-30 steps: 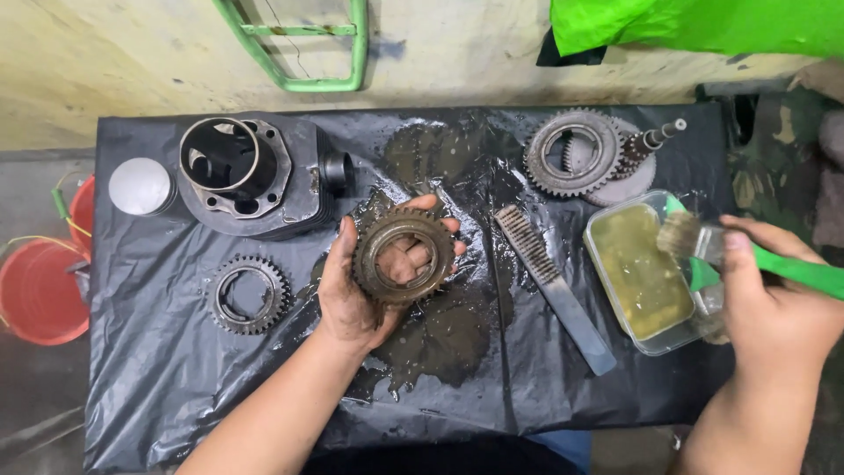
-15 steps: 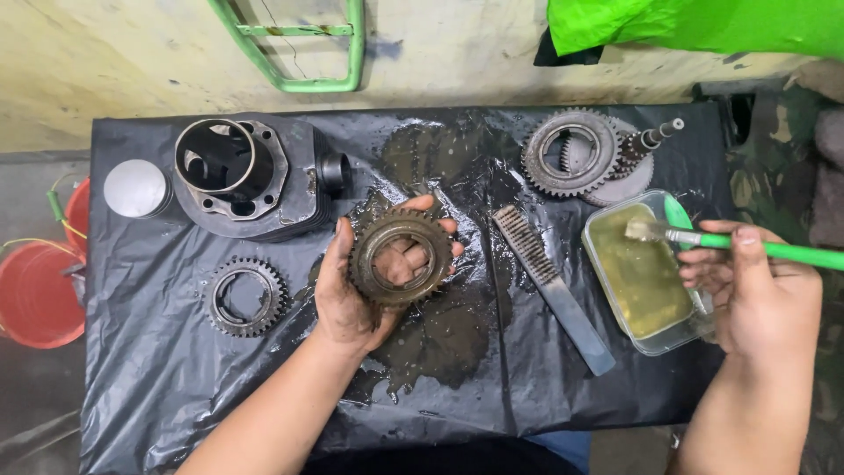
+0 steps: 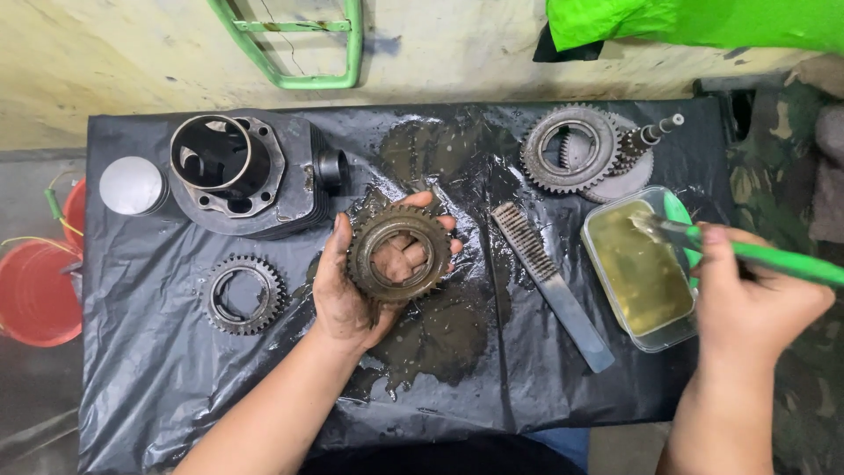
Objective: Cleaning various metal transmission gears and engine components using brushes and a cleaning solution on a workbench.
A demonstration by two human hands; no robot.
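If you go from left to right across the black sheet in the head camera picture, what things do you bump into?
Red bucket → round silver cap → loose gear → gear in the left hand → wire brush → tub of yellowish liquid → right hand holding a green-handled brush.

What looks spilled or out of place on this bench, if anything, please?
A dark oily puddle has spread over the black plastic sheet, under the left hand holding the gear. The wire brush lies at its edge.
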